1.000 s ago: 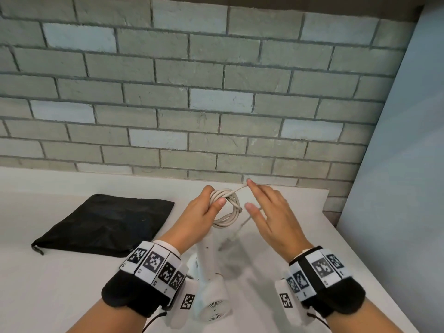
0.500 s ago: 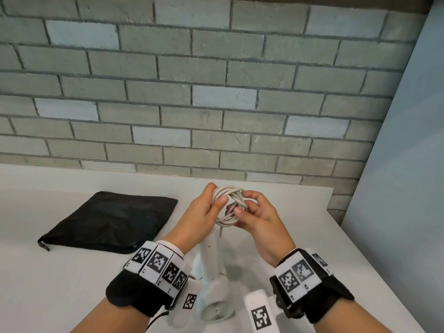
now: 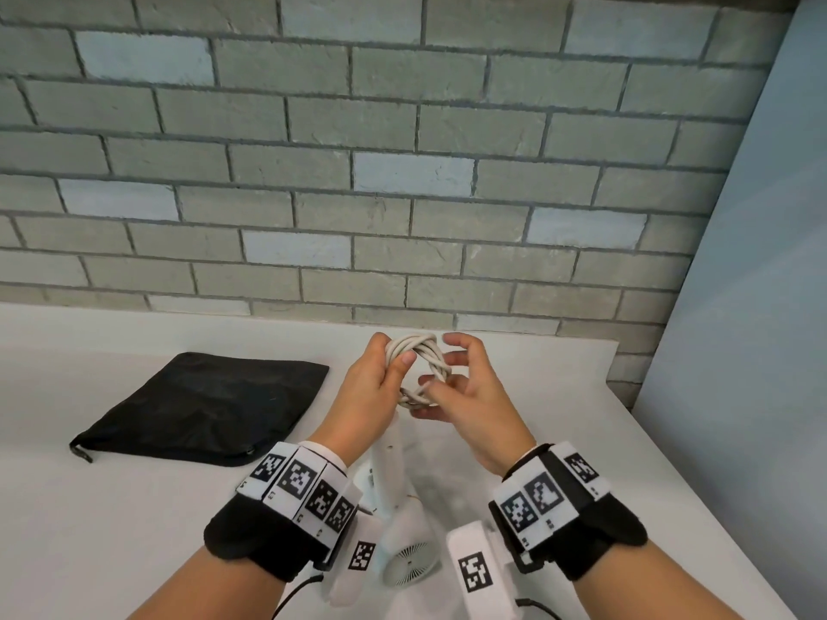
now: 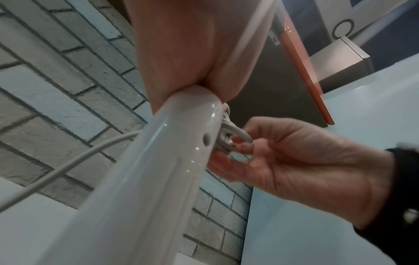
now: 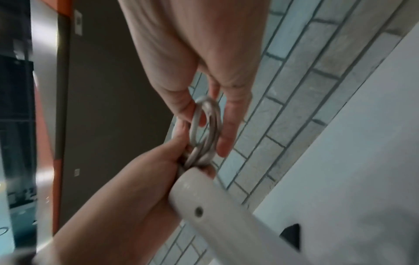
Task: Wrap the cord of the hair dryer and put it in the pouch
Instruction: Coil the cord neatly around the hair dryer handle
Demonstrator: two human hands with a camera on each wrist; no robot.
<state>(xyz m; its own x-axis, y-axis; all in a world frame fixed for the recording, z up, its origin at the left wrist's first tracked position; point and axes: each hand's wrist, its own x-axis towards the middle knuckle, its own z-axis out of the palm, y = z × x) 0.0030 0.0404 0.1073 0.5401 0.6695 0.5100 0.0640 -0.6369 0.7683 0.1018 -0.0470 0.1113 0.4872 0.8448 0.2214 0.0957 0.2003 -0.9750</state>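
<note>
cord (image 3: 418,366) coil | between both grips | left hand (image 3: 371,396) clamps | right hand (image 3: 465,396) pinches

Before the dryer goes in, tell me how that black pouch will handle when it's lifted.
The pouch lies flat and wrinkled on the table, so it is probably thin, floppy fabric that sags from whichever edge is gripped. It looks empty, so likely light. Its mouth probably won't stay open unaided; one hand may need to hold it while the other feeds in the dryer.
</note>
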